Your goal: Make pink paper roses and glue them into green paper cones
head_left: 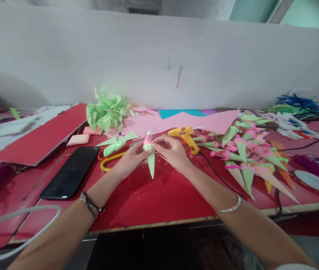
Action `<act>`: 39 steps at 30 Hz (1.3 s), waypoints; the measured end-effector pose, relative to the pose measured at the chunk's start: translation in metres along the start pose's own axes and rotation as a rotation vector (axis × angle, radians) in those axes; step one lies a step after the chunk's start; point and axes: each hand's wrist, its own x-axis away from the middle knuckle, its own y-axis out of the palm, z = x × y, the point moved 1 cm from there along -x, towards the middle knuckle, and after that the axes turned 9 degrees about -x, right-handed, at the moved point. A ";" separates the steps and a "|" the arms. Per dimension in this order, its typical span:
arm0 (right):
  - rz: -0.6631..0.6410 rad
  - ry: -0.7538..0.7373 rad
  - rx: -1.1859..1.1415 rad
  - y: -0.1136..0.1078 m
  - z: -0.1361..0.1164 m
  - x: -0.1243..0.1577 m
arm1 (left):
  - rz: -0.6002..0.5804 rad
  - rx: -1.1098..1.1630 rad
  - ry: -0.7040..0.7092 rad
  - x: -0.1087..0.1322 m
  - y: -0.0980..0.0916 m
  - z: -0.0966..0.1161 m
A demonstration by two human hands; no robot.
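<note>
A small paper ice-cream cone (151, 165), light green with a pink top and pale green beaded trim, hangs point down above the red table. My left hand (133, 159) grips it from the left, thumb against the trim. On the other side, the fingers of my right hand (173, 152) pinch at the trim near the top; whether they hold a separate bit of trim cannot be made out. Beyond my right hand lies a yellow hot glue gun (187, 138). Close to my left hand are a light green clay lump (114, 148) and scissors with a yellow handle (107, 164).
A black phone (72, 172) lies at left, near a red board (44, 135). Crumpled green paper (106, 110) and pink sheets (193, 122) sit at the back. Several similar cones (246, 150) are piled at right, beside a white round lid (314, 182). A dark cord crosses the table.
</note>
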 end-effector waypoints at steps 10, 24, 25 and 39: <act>-0.003 0.096 -0.131 0.001 0.003 0.001 | -0.012 -0.095 0.106 0.000 0.001 0.003; 0.014 0.136 -0.127 0.003 0.003 0.002 | -0.006 -0.290 0.180 -0.001 -0.003 0.006; 0.004 0.138 -0.126 0.003 0.003 0.002 | -0.005 -0.286 0.177 -0.002 -0.004 0.006; -0.051 0.115 0.238 0.001 0.010 0.001 | -0.014 -0.556 0.097 0.001 -0.008 0.000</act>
